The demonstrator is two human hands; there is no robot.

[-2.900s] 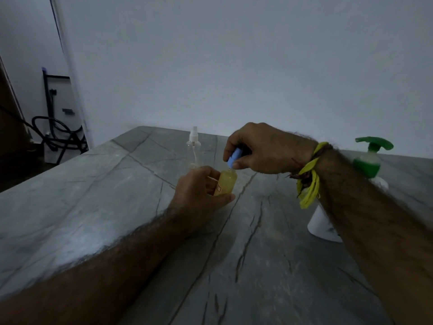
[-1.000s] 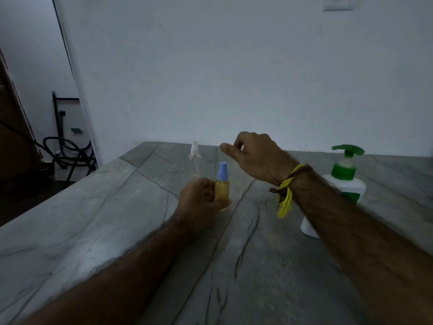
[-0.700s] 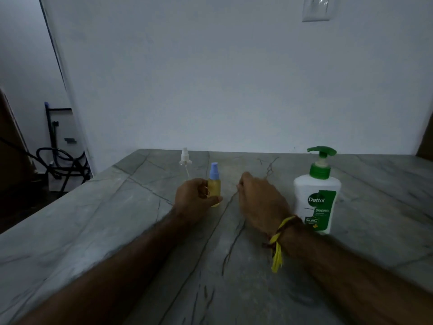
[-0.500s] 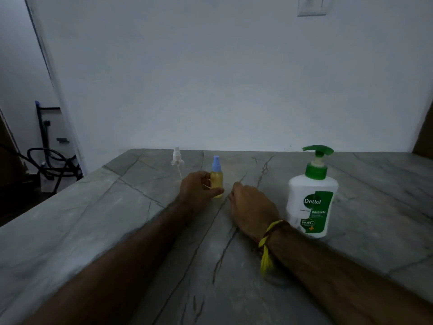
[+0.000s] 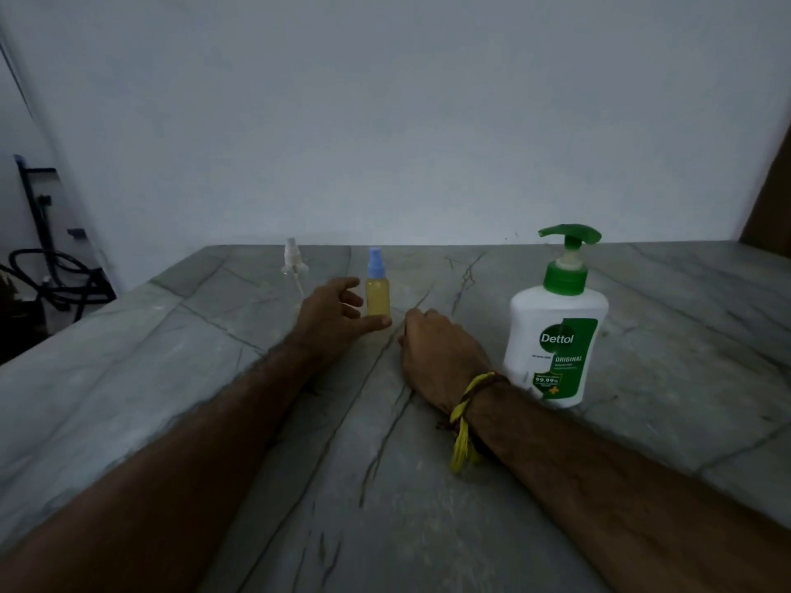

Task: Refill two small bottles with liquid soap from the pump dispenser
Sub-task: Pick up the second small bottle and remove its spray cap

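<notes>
Left hand (image 5: 334, 318) lies on counter (image 5: 128, 378), fingers spread open round the blue-capped bottle (image 5: 378, 293), gripping nothing. Right hand (image 5: 436, 353) loosely curled, empty, resting nr it. Bottle upright, full of yellow soap; clear bottle (image 5: 294, 267) behind-left; pump dispenser (image 5: 556, 331) at right.

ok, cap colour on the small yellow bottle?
Light blue cap on the yellow-filled bottle, clearest in the head view.

The counter (image 5: 171, 378) is grey marble with dark veins. The small bottle (image 5: 378, 299) holds yellow liquid under a blue cap; the pump dispenser (image 5: 556, 331) is white with green.
</notes>
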